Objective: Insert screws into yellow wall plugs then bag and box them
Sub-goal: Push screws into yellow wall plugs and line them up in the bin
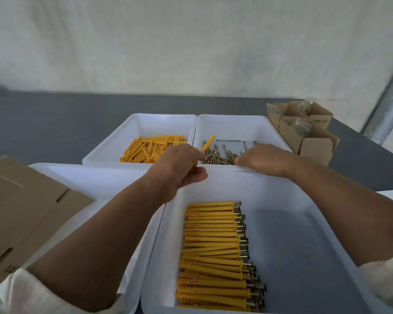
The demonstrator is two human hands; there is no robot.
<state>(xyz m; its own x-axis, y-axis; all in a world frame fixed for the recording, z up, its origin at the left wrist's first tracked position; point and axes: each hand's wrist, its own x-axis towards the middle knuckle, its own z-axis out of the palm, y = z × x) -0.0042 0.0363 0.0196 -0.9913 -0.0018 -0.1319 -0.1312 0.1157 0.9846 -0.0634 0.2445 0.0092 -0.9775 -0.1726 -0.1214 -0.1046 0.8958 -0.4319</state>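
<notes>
My left hand (182,168) grips one yellow wall plug (208,142), which sticks up and away over the near edge of the screw bin (268,128). My right hand (262,158) reaches into that bin, its fingertips down among the loose screws (222,155); whether it holds one is hidden. The far left bin (134,130) holds several loose yellow plugs (152,148). In the near bin (304,223) lies a neat row of assembled plugs with screws (216,252), heads to the right.
A large cardboard box (23,209) sits at the left beside another white bin (89,177). Small open cardboard boxes (304,130) with clear bags inside stand at the back right. The grey table (43,123) runs back to a pale wall.
</notes>
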